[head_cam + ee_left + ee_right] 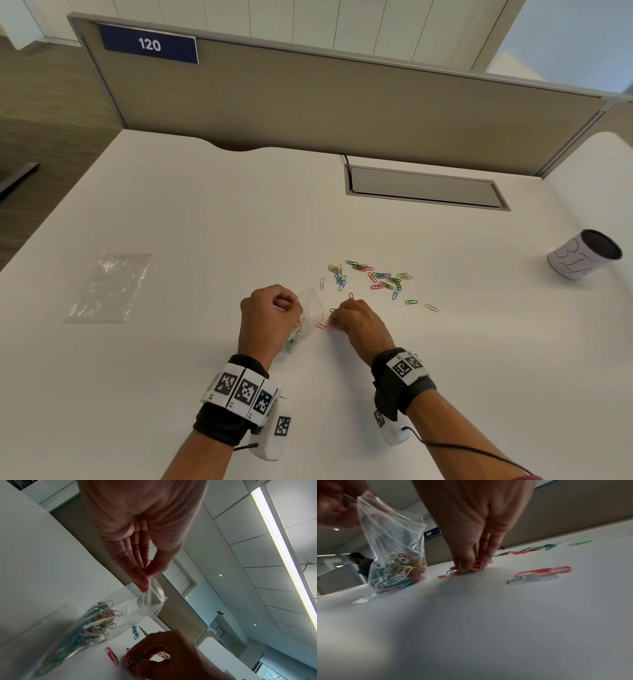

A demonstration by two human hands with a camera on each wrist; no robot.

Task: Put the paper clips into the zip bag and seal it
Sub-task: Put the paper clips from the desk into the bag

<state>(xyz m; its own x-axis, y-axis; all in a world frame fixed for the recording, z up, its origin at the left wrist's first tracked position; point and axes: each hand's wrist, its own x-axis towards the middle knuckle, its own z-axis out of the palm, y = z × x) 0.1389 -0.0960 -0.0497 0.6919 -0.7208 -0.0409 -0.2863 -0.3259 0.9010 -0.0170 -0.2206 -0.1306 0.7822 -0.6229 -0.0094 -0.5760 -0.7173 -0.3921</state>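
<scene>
Because the mouth must stay wide for each new handful, the hands split the work, one holding, one gathering.

Left hand: the left hand (270, 318) pinches the top edge of the zip bag (393, 550) between thumb and fingertips, lifting that lip so the bag stands upright with its bottom resting on the bench (171, 212); the weight of the clips already inside likely helps it stand.

Zip bag: it hangs below the left hand, unsealed, its red-lined mouth turned toward the right hand; a mixed-colour heap of clips fills its lower part.

Right hand: just beside the bag, the right hand (356, 323) presses down on the bench with fingertips closed round a small bunch of clips (467, 568), seemingly bunching them so several go in at one time.

Near strays: a pink clip (112, 655) lies on the bench between bag and right hand; a red and a grey clip (539, 574) lie together to the right hand's other side.

Loose paper clips: the main scatter of paper clips (373, 277) lies beyond both hands, closer to the right one, so the job looks roughly half done.

Farther off: a second, flat clear bag (109, 287) lies well to the left, and a dark-mouthed cup (582, 257) sits far right.
</scene>
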